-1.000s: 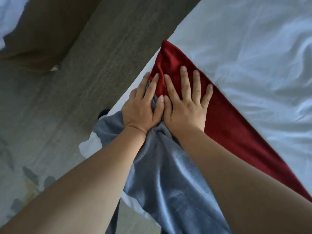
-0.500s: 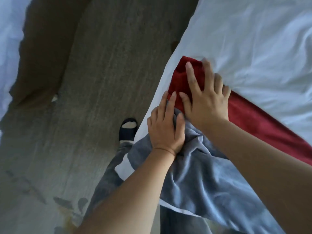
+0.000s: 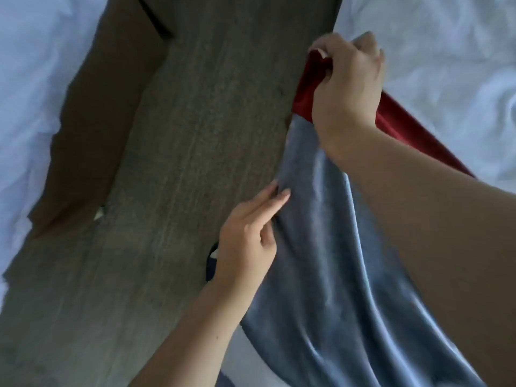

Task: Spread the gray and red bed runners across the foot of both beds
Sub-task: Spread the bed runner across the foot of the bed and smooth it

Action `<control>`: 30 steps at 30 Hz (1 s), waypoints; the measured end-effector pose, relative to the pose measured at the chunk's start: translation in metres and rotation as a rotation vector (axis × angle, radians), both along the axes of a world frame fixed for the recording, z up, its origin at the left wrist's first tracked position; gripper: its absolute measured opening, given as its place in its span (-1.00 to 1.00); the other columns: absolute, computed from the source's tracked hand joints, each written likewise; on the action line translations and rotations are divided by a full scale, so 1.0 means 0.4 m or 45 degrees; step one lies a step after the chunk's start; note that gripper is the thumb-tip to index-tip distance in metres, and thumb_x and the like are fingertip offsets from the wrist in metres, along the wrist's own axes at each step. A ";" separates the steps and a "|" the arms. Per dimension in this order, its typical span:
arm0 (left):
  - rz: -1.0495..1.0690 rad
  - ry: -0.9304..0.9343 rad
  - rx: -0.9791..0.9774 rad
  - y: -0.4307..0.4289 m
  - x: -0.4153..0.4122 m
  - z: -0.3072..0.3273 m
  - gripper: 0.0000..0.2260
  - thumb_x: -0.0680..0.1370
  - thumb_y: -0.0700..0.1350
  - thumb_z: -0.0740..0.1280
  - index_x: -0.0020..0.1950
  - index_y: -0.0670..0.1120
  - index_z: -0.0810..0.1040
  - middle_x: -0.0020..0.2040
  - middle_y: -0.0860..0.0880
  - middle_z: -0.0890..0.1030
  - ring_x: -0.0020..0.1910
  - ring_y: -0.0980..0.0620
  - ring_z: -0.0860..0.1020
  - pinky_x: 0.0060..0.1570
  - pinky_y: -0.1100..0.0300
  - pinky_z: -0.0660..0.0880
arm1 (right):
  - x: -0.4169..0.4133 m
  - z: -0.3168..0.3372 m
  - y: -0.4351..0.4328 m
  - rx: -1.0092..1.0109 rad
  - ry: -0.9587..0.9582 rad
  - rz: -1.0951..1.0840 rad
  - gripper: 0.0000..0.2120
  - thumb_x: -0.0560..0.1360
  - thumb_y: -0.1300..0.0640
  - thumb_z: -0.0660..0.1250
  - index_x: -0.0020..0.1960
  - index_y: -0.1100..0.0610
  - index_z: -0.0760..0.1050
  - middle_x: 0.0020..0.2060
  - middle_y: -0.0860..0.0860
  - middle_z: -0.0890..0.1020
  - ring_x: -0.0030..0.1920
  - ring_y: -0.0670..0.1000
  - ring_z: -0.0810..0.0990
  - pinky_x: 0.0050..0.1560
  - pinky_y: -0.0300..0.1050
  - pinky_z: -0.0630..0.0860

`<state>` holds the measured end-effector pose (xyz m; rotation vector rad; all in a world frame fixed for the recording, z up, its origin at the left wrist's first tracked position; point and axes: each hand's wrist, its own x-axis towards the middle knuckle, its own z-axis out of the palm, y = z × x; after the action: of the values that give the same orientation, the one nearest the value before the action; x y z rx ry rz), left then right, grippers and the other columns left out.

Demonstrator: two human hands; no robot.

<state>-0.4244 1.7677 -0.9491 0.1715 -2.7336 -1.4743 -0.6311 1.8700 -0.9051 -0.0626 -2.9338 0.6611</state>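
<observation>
The bed runner [image 3: 329, 247], gray with a red band, lies draped over the near corner of the right-hand bed [image 3: 446, 51], its gray part hanging over the bed's edge toward the carpet [image 3: 181, 163]. I see my right hand [image 3: 346, 88] clenched on the red section [image 3: 307, 90], pinching a fold of it at the bed's edge, with more red cloth showing past my wrist on the white sheet. My left hand [image 3: 245, 241] sits lower, fingers extended along the gray section's outer edge, thumb and fingers closing on a crease of the fabric; I judge it a light grasp rather than a flat press. A dark shoe [image 3: 210, 263] peeks out just behind that hand on the carpet. The second bed [image 3: 33, 93], white-sheeted with a brown base, stands across the carpet to the left.
</observation>
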 end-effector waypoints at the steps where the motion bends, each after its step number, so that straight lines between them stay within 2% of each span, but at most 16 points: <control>1: 0.077 0.029 -0.069 -0.029 -0.034 -0.008 -0.49 0.46 -0.52 0.29 0.29 -0.12 0.67 0.35 -0.04 0.62 0.11 -0.09 0.67 0.17 0.08 0.57 | -0.033 0.003 -0.016 -0.035 0.052 0.002 -0.62 0.49 0.29 0.13 0.15 0.04 0.62 0.02 0.09 0.48 0.05 0.05 0.37 -0.05 -0.22 0.25; 3: 0.188 0.010 -0.216 -0.090 -0.082 -0.034 -0.50 0.45 -0.52 0.28 0.26 -0.13 0.68 0.34 -0.04 0.63 0.04 -0.15 0.64 0.14 0.07 0.56 | -0.060 -0.006 -0.039 -0.066 0.054 0.134 -0.66 0.50 0.24 0.16 0.16 0.08 0.62 0.07 0.09 0.48 0.09 0.05 0.38 0.08 -0.29 0.30; 4: 0.197 -0.061 -0.277 -0.113 -0.093 -0.051 -0.50 0.45 -0.52 0.28 0.27 -0.12 0.68 0.35 -0.05 0.61 0.04 -0.18 0.61 0.13 0.07 0.53 | -0.051 -0.023 -0.043 0.001 -0.008 0.255 -0.64 0.51 0.28 0.20 0.21 0.07 0.61 0.16 0.11 0.47 0.17 0.10 0.40 0.29 -0.20 0.30; 5: 0.176 -0.171 -0.333 -0.126 -0.093 -0.067 -0.50 0.46 -0.49 0.28 0.30 -0.10 0.66 0.40 -0.06 0.58 0.06 -0.22 0.58 0.14 0.05 0.51 | -0.027 -0.044 -0.041 0.106 -0.110 0.374 -0.59 0.52 0.31 0.22 0.29 0.05 0.58 0.28 0.13 0.44 0.30 0.15 0.38 0.48 0.08 0.21; 6: 0.141 -0.305 -0.396 -0.128 -0.084 -0.085 -0.51 0.50 -0.42 0.30 0.36 -0.06 0.63 0.46 -0.05 0.52 0.13 -0.24 0.53 0.18 -0.01 0.48 | 0.007 -0.065 -0.036 0.213 -0.235 0.457 -0.53 0.53 0.32 0.24 0.38 0.02 0.52 0.42 0.13 0.36 0.43 0.19 0.28 0.54 0.30 0.02; 7: 0.100 -0.438 -0.465 -0.122 -0.065 -0.105 -0.54 0.57 -0.31 0.30 0.44 0.01 0.56 0.54 -0.03 0.43 0.27 -0.26 0.46 0.25 -0.08 0.43 | 0.046 -0.084 -0.027 0.311 -0.346 0.509 -0.50 0.54 0.28 0.25 0.45 0.00 0.45 0.52 0.13 0.23 0.53 0.21 0.16 0.54 0.37 -0.14; 9: 0.033 -0.644 -0.476 -0.097 -0.011 -0.137 -0.56 0.70 0.00 0.16 0.59 0.21 0.29 0.65 0.07 0.20 0.57 -0.16 0.20 0.43 -0.17 0.22 | 0.136 -0.118 -0.011 0.501 -0.463 0.617 -0.47 0.59 0.15 0.23 0.55 -0.04 0.31 0.62 0.09 0.00 0.60 0.22 -0.03 0.54 0.33 -0.24; 11: -0.032 -0.689 -0.294 -0.069 0.051 -0.152 -0.54 0.72 0.18 -0.07 0.63 0.31 0.01 0.68 0.15 0.04 0.66 0.02 -0.03 0.49 -0.16 0.05 | 0.230 -0.130 -0.008 0.560 -0.490 0.753 -0.44 0.61 0.05 0.21 0.59 -0.05 0.21 0.63 0.09 -0.15 0.61 0.22 -0.08 0.56 0.28 -0.21; 12: -0.086 -0.673 -0.234 -0.055 0.079 -0.153 -0.53 0.70 0.22 -0.14 0.64 0.32 -0.05 0.68 0.16 0.01 0.66 0.08 -0.07 0.50 -0.09 0.01 | 0.273 -0.130 -0.011 0.527 -0.500 0.784 -0.42 0.61 0.03 0.20 0.60 -0.04 0.18 0.63 0.10 -0.18 0.62 0.22 -0.08 0.57 0.27 -0.19; 14: -0.200 -0.629 -0.172 -0.026 0.127 -0.145 -0.47 0.67 0.23 -0.18 0.66 0.24 0.00 0.68 0.14 0.05 0.65 0.11 -0.02 0.51 0.00 0.01 | 0.352 -0.117 -0.012 0.471 -0.538 0.764 -0.41 0.61 -0.01 0.18 0.61 -0.02 0.15 0.64 0.10 -0.14 0.62 0.19 -0.07 0.58 0.25 -0.18; 17: -0.320 -0.639 0.068 0.021 0.173 -0.120 -0.43 0.65 0.18 -0.13 0.61 0.07 0.29 0.60 0.07 0.33 0.57 0.13 0.22 0.53 -0.09 0.12 | 0.434 -0.088 0.020 0.555 -0.557 0.708 -0.40 0.63 -0.05 0.13 0.63 -0.03 0.09 0.64 0.10 -0.11 0.63 0.14 -0.10 0.55 0.21 -0.33; 18: -0.347 -0.643 0.141 0.035 0.184 -0.113 -0.43 0.65 0.16 -0.12 0.60 0.04 0.32 0.58 0.05 0.35 0.56 0.14 0.25 0.52 -0.12 0.16 | 0.452 -0.080 0.042 0.584 -0.555 0.672 -0.40 0.64 -0.07 0.11 0.63 -0.03 0.06 0.64 0.11 -0.13 0.63 0.11 -0.13 0.54 0.20 -0.36; 20: -0.339 -0.625 0.216 0.049 0.191 -0.104 -0.45 0.67 0.15 -0.09 0.65 0.05 0.17 0.63 0.06 0.26 0.60 0.16 0.20 0.53 -0.15 0.20 | 0.468 -0.065 0.097 0.594 -0.532 0.551 -0.40 0.65 -0.14 0.07 0.64 -0.01 0.05 0.64 0.09 -0.11 0.63 0.07 -0.16 0.54 0.18 -0.36; 25: -0.385 -0.315 0.081 0.083 0.101 -0.054 -0.41 0.69 0.27 -0.04 0.67 0.06 -0.01 0.69 -0.02 0.01 0.66 0.03 0.01 0.60 -0.14 0.10 | 0.452 -0.038 0.250 0.475 -0.445 0.291 -0.40 0.66 -0.21 0.00 0.64 -0.04 0.04 0.64 0.04 -0.05 0.63 0.03 -0.12 0.57 0.14 -0.27; 27: -0.458 -0.132 -0.043 0.140 0.031 -0.017 -0.43 0.69 0.25 -0.01 0.67 0.07 0.02 0.70 -0.07 -0.03 0.67 -0.09 -0.05 0.60 -0.16 0.04 | 0.447 -0.029 0.322 0.478 -0.426 0.216 -0.41 0.66 -0.22 -0.01 0.64 -0.08 0.01 0.64 0.02 -0.05 0.63 0.06 -0.12 0.57 0.21 -0.25; 30: -0.552 -0.036 -0.298 0.269 -0.081 0.037 -0.46 0.68 0.27 0.00 0.65 0.20 0.09 0.70 0.03 -0.01 0.67 -0.12 -0.11 0.58 -0.29 -0.08 | 0.449 -0.018 0.439 0.382 -0.472 0.025 -0.41 0.66 -0.25 -0.06 0.64 -0.14 -0.05 0.64 0.03 -0.06 0.63 0.10 -0.11 0.56 0.27 -0.22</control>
<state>-0.4568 1.8751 -0.9343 -0.4355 -3.0710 -1.2042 -0.4514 2.0458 -0.9124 -0.1392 -3.3577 0.2216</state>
